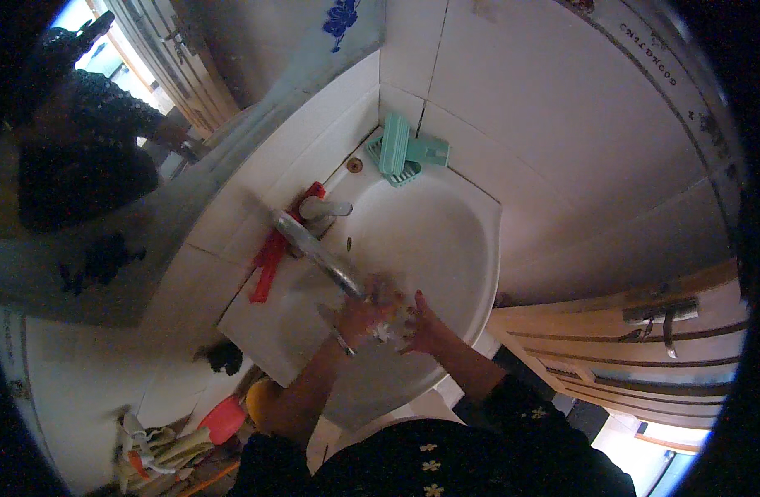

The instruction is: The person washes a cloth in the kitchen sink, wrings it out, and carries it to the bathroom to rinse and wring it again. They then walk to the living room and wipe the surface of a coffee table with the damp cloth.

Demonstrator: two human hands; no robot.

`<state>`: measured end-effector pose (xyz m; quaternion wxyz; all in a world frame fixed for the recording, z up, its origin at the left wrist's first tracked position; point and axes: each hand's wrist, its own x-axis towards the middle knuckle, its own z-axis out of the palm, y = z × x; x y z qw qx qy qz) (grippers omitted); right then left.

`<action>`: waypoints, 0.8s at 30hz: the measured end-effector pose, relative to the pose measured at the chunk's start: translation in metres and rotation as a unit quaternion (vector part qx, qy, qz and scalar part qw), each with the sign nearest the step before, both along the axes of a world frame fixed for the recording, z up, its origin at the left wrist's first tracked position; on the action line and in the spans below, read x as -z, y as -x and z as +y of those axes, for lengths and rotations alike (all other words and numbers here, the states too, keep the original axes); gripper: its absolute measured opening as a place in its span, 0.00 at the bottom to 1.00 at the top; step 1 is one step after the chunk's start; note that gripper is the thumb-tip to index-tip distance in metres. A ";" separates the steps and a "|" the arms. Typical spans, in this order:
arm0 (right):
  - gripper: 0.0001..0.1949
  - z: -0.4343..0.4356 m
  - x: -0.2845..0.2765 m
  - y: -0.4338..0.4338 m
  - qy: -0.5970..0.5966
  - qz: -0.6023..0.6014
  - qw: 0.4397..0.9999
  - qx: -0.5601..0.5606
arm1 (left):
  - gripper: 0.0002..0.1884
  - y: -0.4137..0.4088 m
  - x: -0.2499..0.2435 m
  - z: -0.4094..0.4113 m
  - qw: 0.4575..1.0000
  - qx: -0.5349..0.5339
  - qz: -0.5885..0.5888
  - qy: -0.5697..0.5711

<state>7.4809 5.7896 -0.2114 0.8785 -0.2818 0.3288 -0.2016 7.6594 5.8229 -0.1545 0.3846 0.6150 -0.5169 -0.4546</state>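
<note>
Both hands are over a white washbasin (429, 248) in a tiled corner. My left hand (361, 317) is right under the end of a long metal faucet spout (318, 251), with water falling around it; its fingers are blurred, and whether it holds anything cannot be told. A bracelet or band shows at its wrist. My right hand (425, 326) is just to the right, its fingers spread and nothing seen in it. The faucet's lever handle (327, 208) stands near the back rim, beside a red object (271, 255).
A green plastic soap dish (395, 149) sits in the basin's back corner. A mirror (200, 174) hangs at the left, reflecting a person. At the lower left are a red plastic thing (223, 419) and several long-handled items (169, 453). A wooden door (603, 335) stands at the right.
</note>
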 end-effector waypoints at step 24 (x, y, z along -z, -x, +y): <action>0.34 -0.002 -0.075 -0.005 -0.285 -0.231 0.930 0.010 | 0.15 -0.030 -0.029 -0.007 0.985 -0.106 -0.113 -0.080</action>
